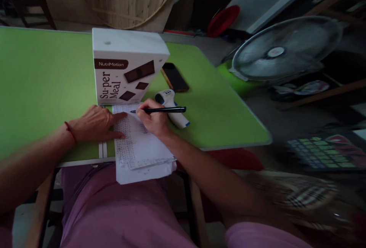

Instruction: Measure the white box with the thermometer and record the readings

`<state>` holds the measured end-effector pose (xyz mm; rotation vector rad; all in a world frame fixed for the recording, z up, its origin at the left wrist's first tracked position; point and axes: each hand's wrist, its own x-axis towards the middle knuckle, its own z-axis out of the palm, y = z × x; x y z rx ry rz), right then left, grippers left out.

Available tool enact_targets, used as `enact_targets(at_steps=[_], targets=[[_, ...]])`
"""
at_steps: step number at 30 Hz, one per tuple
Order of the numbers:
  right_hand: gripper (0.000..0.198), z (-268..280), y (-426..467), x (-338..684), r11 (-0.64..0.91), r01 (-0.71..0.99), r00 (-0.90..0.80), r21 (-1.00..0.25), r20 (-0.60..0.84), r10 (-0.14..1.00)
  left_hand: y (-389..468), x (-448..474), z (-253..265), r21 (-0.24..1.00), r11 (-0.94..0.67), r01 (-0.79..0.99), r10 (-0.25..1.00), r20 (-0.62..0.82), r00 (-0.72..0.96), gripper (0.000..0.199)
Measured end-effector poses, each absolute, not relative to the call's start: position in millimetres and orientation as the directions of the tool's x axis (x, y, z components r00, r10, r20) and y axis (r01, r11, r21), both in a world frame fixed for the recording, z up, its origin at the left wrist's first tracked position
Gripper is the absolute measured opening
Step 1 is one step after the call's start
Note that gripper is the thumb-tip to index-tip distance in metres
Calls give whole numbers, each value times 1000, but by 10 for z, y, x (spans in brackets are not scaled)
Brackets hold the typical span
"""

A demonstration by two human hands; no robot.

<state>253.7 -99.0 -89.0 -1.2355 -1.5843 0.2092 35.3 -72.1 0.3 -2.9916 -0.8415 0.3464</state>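
Note:
Sheets of paper (148,147) covered in small handwriting lie stacked on the green table, their lower end jutting past its near edge. My right hand (154,119) grips a black pen (171,109), whose tip is at the upper part of the top sheet. At the sheet's left side rests my left hand (98,123), index finger and thumb stretched apart on the paper, nothing held. Just behind the paper stands a white box (114,84) printed "NutriMotion Su-per Meal". A white handheld infrared thermometer (177,118) lies beside my right hand, partly hidden by it.
A dark phone (175,77) lies on the green table (228,114) right of the box. Off the table's right end stands a large fan (286,50), with a red round object (224,19) on the floor behind. A patterned bag (309,196) sits at lower right.

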Motion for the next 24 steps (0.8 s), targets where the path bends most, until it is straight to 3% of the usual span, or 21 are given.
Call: enact_targets(at_steps=[11,24], targets=[[15,-880,-999,2554,404,621,161,-672,613,773,-685,322,-56,-51,-870,490,491,-149,858,66],[16,-888,-988,2549,438,594,124,-675,615,779,-702,325,-26,-73,-859,506,510,-191,838,62]])
